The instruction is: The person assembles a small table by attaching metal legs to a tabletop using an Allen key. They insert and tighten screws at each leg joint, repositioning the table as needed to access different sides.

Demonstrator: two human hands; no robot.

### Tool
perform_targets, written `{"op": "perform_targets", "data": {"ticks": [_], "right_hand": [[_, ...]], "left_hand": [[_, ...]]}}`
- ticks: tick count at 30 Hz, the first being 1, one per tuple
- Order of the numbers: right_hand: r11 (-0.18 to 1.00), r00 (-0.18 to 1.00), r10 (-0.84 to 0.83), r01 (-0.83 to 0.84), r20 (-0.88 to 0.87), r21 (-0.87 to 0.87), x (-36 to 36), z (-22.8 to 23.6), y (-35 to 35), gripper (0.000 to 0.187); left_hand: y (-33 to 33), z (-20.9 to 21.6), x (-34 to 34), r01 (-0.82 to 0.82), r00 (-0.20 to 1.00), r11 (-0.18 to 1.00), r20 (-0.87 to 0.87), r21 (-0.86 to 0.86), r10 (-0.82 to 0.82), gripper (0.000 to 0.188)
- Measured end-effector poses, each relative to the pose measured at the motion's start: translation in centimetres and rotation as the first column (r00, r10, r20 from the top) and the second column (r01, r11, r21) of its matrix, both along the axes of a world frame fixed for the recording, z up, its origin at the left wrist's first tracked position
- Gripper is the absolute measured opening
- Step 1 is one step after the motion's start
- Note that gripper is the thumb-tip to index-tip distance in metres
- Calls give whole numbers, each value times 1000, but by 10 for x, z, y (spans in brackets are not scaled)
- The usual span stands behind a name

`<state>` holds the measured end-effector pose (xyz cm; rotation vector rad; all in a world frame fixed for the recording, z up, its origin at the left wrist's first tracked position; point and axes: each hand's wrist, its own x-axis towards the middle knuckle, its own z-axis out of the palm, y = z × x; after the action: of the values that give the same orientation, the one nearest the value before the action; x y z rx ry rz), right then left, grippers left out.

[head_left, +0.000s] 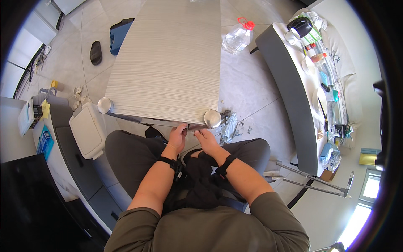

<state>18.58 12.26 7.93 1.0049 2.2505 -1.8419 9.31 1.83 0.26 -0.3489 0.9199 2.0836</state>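
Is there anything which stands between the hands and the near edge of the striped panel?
Nothing visible does. The left hand and right hand are at the near edge of the striped panel; the round foot sits beside the right fingers, not between.

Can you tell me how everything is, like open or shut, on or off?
Left hand: fingers bent at the furniture's near edge
Right hand: fingers bent, beside the left
Striped grey furniture piece: underside feet showing
Big clear bottle: red cap on
White box: lid shut
Dark drawers: shut
Black screen: dark
Plastic sheet: crumpled
Blue case: can't tell
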Motion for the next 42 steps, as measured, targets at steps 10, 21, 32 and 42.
{"op": "perform_targets", "data": {"ticks": [10,21,32,42], "right_hand": [[968,997,-61,69,39,-241,2,-10,-1,23],[952,993,-107,87,-55,-293,2,-17,-1,20],[956,990,-122,98,-71,-276,-1,-14,3,23],[809,966,-245,159,-79,-566,-3,-4,4,22]], "left_hand": [[1,7,-2,11,1000,1000,23,17,-11,9],[-1,20,0,171,962,978,-235,117,-140,28],[6,28,0,169,958,984,-246,61,-149,23],[6,21,-1,121,957,991,-271,55,-102,28]]}}
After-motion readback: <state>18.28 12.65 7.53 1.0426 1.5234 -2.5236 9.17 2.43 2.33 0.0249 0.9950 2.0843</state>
